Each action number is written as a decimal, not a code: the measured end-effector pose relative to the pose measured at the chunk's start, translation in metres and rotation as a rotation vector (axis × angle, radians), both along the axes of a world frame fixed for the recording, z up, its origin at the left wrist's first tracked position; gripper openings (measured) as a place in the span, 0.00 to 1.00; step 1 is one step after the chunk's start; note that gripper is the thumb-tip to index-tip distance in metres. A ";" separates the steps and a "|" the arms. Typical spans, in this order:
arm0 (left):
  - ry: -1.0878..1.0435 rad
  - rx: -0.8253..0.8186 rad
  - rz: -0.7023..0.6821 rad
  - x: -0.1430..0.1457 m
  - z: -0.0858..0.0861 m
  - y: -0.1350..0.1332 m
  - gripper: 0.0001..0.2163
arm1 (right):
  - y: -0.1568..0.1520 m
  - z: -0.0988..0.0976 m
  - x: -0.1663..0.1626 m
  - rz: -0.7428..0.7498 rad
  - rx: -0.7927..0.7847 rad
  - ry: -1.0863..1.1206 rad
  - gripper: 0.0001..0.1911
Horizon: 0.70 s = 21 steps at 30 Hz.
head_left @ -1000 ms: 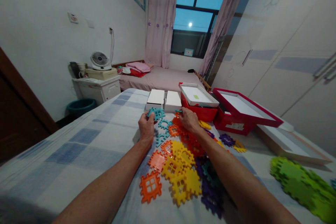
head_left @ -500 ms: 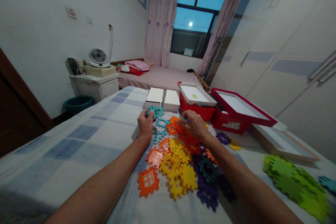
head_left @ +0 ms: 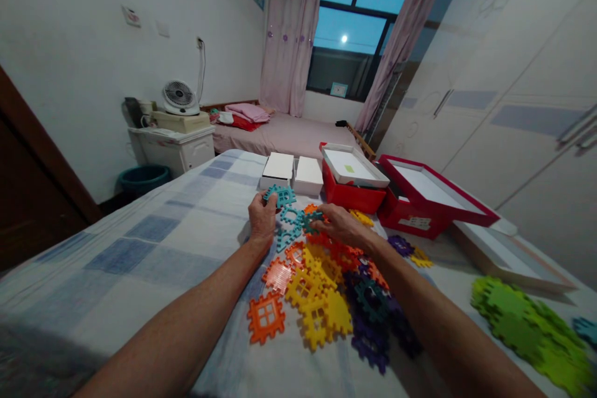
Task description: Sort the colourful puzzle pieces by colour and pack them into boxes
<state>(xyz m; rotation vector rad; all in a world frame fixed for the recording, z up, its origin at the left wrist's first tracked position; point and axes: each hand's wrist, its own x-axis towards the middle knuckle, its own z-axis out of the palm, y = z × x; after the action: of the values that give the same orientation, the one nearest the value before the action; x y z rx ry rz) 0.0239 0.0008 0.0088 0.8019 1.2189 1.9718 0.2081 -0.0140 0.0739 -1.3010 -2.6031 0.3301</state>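
My left hand (head_left: 262,216) grips a teal building tile (head_left: 282,196) with notched edges and window-like holes. Between the fingers of my right hand (head_left: 342,224) is a darker teal tile (head_left: 311,222). Loose teal tiles (head_left: 289,236) lie between the two hands. Orange tiles (head_left: 266,317), yellow tiles (head_left: 318,311) and purple tiles (head_left: 370,342) spread over the cloth below the hands. A dark teal tile (head_left: 372,300) rests on the purple ones, beside my right forearm.
White boxes (head_left: 278,166) stand behind the hands. Open red boxes (head_left: 354,193) with lids are at the back right. A green tile heap (head_left: 527,329) lies at the right on the checked cloth (head_left: 153,286). Beyond are a bed (head_left: 298,134) and a fan (head_left: 180,97).
My right hand has moved left and nearer, drawing a teal tile out from the orange pile toward the teal ones. My left hand keeps its tile. The view has shifted slightly.
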 end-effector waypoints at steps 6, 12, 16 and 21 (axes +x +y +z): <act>-0.003 0.016 0.045 -0.004 0.000 0.001 0.15 | 0.033 -0.015 -0.039 0.032 0.036 -0.177 0.15; 0.009 0.016 0.078 -0.006 0.001 0.001 0.15 | 0.046 -0.017 -0.052 -0.056 -0.030 -0.183 0.28; -0.009 0.027 0.071 -0.005 0.003 0.000 0.15 | 0.048 -0.015 -0.053 -0.089 -0.046 -0.115 0.28; -0.029 0.028 0.076 -0.005 0.003 0.000 0.15 | 0.053 -0.006 -0.036 -0.062 -0.075 0.090 0.09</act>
<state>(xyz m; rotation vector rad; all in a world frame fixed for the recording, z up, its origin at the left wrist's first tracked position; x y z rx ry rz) 0.0189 0.0013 0.0115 0.7481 1.2237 2.0581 0.1721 0.0391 0.0677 -1.3551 -2.4929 0.4681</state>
